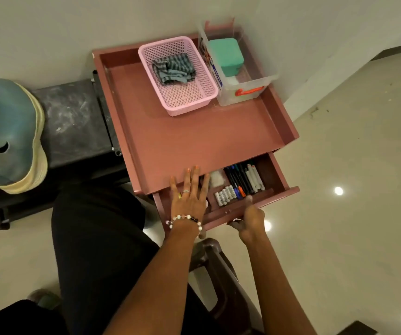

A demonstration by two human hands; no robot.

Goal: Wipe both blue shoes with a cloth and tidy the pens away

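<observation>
In the head view, a pink table (pixel 194 139) with a raised rim is seen from above, its drawer (pixel 276 187) pulled partly out. The pens (pixel 243 176) are laid in a row inside the drawer, with small batteries (pixel 226 194) just in front of them. The left hand (pixel 188 192) is laid flat, fingers (pixel 195 176) straight and spread, across the table's front edge and the drawer's left part; nothing is held by it. The right hand (pixel 249 220) is placed at the drawer front, thumb on the top edge; whether the other fingers are curled beneath cannot be told.

The step in hand is judged to be closing the drawer. The table should be steadied by the flat hand, which must be lifted clear before the gap narrows, and the push kept square.

A striped cloth (pixel 174 70) is lying crumpled in a pink basket (pixel 189 102) at the table's back, beside a clear box (pixel 243 93) holding a green case (pixel 227 56). Blue shoes (pixel 8 131) are resting on a dark bench (pixel 73 126) to the left, well apart from the drawer. A dark chair (pixel 221 267) is standing close under the arms.
</observation>
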